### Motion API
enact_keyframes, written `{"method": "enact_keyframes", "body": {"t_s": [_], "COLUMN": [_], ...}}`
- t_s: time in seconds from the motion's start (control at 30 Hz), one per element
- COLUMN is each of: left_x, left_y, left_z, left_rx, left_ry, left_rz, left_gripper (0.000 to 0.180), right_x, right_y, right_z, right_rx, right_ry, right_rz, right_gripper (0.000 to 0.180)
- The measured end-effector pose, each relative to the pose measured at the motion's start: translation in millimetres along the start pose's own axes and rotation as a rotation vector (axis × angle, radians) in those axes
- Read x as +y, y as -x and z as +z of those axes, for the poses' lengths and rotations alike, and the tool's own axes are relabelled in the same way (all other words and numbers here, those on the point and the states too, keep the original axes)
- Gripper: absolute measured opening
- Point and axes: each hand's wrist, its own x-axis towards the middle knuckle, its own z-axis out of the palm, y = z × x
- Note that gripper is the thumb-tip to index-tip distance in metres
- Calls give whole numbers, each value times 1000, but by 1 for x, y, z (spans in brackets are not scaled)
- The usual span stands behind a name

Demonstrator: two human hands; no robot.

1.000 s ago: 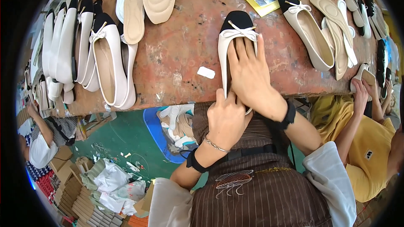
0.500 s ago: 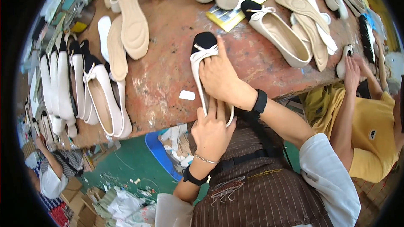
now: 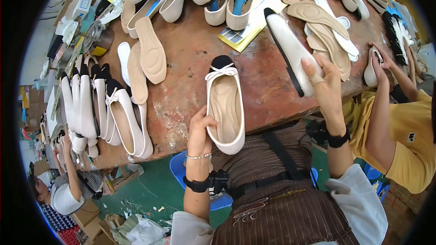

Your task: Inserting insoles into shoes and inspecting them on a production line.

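My left hand (image 3: 200, 131) is closed on the heel end of a cream ballet flat (image 3: 230, 146) with a black toe and a small bow. Its opening faces up, toe away from me, and a beige padded insole (image 3: 225, 104) lies inside it. To the right, my right hand (image 3: 326, 81) grips a second cream ballet flat (image 3: 294, 43) near the heel. That shoe is tipped on its side at the table's right part, its dark sole edge toward the left. Whether it touches the table I cannot tell.
Beige insoles (image 3: 152, 52) lie left of centre, and more insoles (image 3: 313, 11) are heaped at right. Ballet flats (image 3: 122, 118) line the left edge; others (image 3: 177, 0) stand at the back near a yellow-and-white sheet (image 3: 247, 29). A co-worker in yellow (image 3: 404, 140) handles a shoe at right.
Both hands were on one shoe, the right one partly inside it. Now the right hand has moved right and taken hold of the other flat, turning it sideways. The left still holds the first shoe.
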Motion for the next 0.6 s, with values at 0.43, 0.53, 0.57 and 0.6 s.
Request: {"method": "enact_keyframes", "body": {"t_s": [0.43, 0.53, 0.57, 0.6], "left_x": [34, 90, 120, 156], "left_y": [60, 82, 96, 111], "left_z": [-14, -69, -101, -128], "left_rx": [327, 462, 587, 700], "left_ry": [179, 154, 37, -90], "left_rz": [165, 576, 725, 789], "left_gripper": [73, 70, 64, 57], "right_x": [-96, -113, -119, -118], "right_y": [59, 10, -9, -28], "right_z": [100, 118, 131, 155], "right_rx": [-719, -490, -441, -502], "right_ry": [-305, -551, -512, -602], "right_rz": [-851, -543, -401, -240], "right_gripper": [16, 19, 19, 24]}}
